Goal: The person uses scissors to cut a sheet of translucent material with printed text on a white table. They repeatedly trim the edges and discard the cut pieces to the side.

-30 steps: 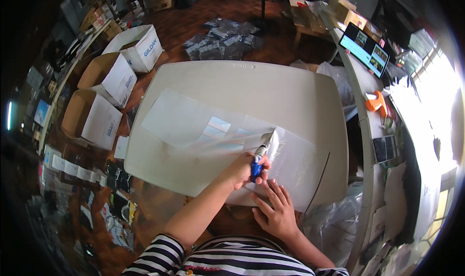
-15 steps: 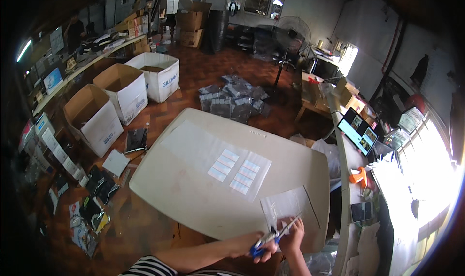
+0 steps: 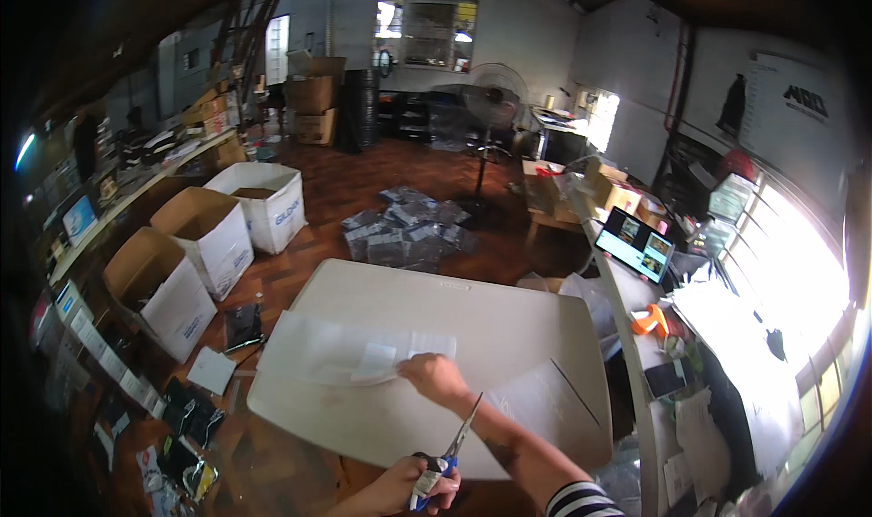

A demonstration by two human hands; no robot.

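My left hand [image 3: 400, 488], low in the view near the table's front edge, is closed around a pair of blue-handled scissors [image 3: 449, 458]. The blades point up and to the right. My right arm reaches across the table, and the fingers of my right hand [image 3: 434, 377] pinch the near edge of a clear plastic sheet [image 3: 318, 346]. Pale rectangular labels [image 3: 376, 359] show through the sheet beside my fingertips, partly hidden by hand and plastic. A second transparent piece of plastic [image 3: 536, 401] with a dark strip lies flat on the right, under and beyond my forearm.
The pale table [image 3: 509, 322] has rounded corners. Open cartons [image 3: 186, 285] stand on the floor at left. Bagged dark packets [image 3: 409, 231] are piled beyond the table. At right, a long counter holds a tablet [image 3: 634, 246] and an orange-handled tool [image 3: 649, 320]. A standing fan [image 3: 495, 95] is farther back.
My right hand has left the plastic piece at right and moved left to the labelled sheet. My left hand with the scissors has shifted left and down. The view has tilted upward.
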